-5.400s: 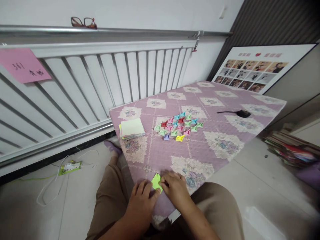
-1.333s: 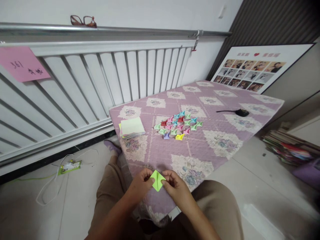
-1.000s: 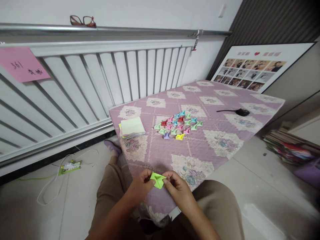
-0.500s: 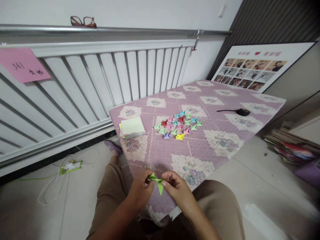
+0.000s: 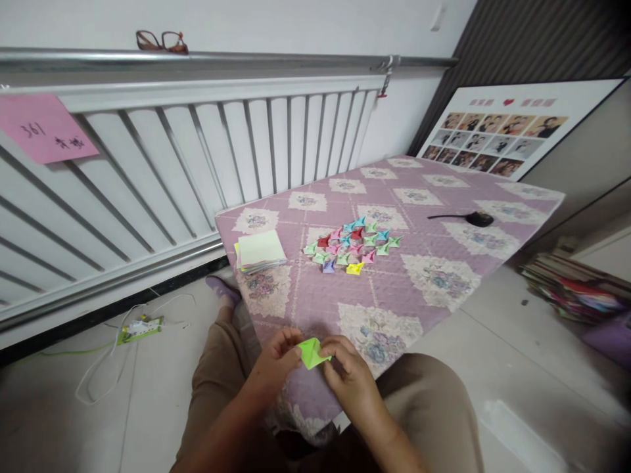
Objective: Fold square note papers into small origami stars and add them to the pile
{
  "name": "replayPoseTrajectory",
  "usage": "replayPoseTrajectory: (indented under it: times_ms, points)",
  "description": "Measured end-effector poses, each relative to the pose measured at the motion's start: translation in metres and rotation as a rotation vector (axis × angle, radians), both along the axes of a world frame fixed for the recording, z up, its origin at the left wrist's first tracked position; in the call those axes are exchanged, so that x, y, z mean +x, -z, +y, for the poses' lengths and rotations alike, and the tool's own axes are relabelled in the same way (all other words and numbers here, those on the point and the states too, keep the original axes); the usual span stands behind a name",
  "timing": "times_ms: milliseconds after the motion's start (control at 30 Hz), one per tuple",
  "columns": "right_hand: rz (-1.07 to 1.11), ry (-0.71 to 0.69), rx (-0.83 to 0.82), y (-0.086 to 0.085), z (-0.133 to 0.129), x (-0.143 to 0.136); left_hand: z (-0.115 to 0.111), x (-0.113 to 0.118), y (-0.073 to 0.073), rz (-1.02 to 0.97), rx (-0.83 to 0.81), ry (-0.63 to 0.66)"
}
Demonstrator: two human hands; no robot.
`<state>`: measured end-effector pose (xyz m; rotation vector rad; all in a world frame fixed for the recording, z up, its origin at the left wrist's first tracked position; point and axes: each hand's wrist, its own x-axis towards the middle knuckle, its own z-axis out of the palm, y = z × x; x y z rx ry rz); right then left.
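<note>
A bright green folded paper (image 5: 311, 353) is held between both hands above the near corner of the table. My left hand (image 5: 276, 360) pinches its left edge between thumb and fingers. My right hand (image 5: 348, 369) grips the right side, where a small point of the paper sticks out by the fingers. Farther up the cloth lie several small folded paper pieces (image 5: 355, 248) in pink, green, blue, red, purple and yellow, grouped close together. To their left is a stack of square paper sheets (image 5: 261, 249), pale green on top.
The purple floral tablecloth (image 5: 315, 295) covers the table beside a white radiator (image 5: 276, 144). A black spoon-shaped object (image 5: 478, 219) lies at the right. Glasses (image 5: 162, 42) rest on the pipe. A power strip (image 5: 140, 328) with cables is on the floor, and a photo board (image 5: 557, 98) leans behind.
The green paper has been turned in my hands: its long points pointed down and left before, and now a flatter, squarer face shows. Both hands have shifted their hold slightly.
</note>
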<state>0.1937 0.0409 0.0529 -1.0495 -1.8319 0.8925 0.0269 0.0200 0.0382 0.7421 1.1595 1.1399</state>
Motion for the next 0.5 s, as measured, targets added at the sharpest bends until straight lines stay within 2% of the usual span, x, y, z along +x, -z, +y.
replayPoseTrajectory:
  times_ms: [200, 367, 500]
  points:
    - [-0.026, 0.04, -0.007, 0.004, -0.003, -0.002, 0.0, -0.002, 0.0, 0.128, 0.016, -0.011]
    - [0.001, 0.079, -0.2, 0.013, -0.007, -0.002, 0.0, -0.004, 0.004, 0.187, 0.036, -0.055]
    - [0.025, 0.051, -0.28, 0.015, -0.011, -0.004, 0.001, -0.004, 0.003, 0.127, 0.044, -0.115]
